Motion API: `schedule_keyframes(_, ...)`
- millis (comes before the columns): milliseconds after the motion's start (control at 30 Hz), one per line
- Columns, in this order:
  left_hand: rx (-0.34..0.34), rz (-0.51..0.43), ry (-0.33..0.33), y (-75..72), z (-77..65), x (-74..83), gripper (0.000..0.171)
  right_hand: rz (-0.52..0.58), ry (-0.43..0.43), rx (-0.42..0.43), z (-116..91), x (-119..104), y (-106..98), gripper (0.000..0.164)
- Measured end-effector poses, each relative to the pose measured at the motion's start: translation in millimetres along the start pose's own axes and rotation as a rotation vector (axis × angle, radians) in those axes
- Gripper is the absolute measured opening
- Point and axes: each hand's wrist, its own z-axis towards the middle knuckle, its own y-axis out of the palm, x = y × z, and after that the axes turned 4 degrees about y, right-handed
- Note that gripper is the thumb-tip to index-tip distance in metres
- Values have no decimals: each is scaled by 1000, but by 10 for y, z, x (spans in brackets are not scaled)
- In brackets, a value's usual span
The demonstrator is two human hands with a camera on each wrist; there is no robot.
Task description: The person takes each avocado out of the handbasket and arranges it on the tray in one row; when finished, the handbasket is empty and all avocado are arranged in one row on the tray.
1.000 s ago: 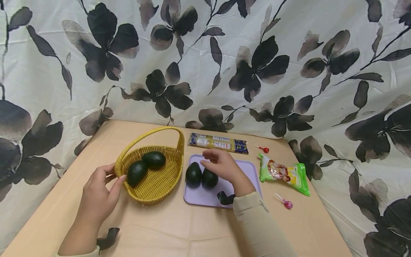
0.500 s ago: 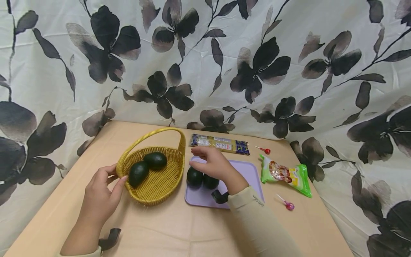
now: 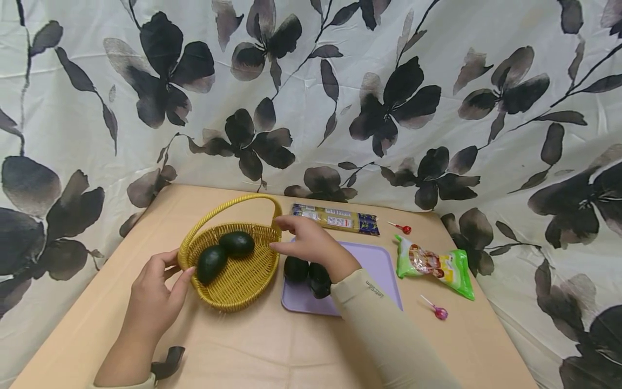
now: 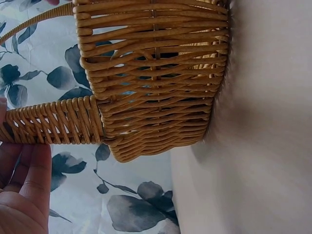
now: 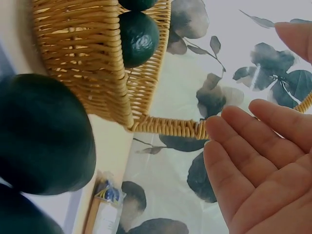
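A yellow wicker basket (image 3: pixel 238 294) stands on the table with two dark green avocados (image 3: pixel 212 265) inside. My left hand (image 3: pixel 154 297) pinches the left foot of its arched handle (image 4: pixel 53 121) between thumb and fingers. At the basket's right side is my right hand (image 3: pixel 311 243), held close by the other foot of the handle, its fingers extended and nothing in its grasp. In the right wrist view those fingers (image 5: pixel 258 146) cover part of the handle; contact cannot be told. Two more avocados (image 3: pixel 295 270) rest on a purple tray (image 3: pixel 374 259), partly below the right hand.
Behind the tray lies a long gold-and-blue packet (image 3: pixel 335 217). On the right are a green snack bag (image 3: pixel 434 265), a red lollipop (image 3: pixel 401 228) and a pink lollipop (image 3: pixel 439 312). A floral cloth (image 3: pixel 311 108) hangs behind the table (image 3: pixel 243 351).
My right hand has moved left from above the tray's avocados to the basket's right handle foot. The left hand keeps its hold on the basket, which stays in place.
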Motion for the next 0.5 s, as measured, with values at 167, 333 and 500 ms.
schedule_keyframes(167,-4,1,-8,-6,-4,-5,50,-5,-11,-14,98,-58,39,64)
schedule_keyframes(333,-4,-2,-20,-9,-10,-13,51,1,-2,-38,191,-69,107,64)
schedule_keyframes(500,-10,-10,-26,-5,-6,-12,51,-8,-3,-60,290,-55,159,63)
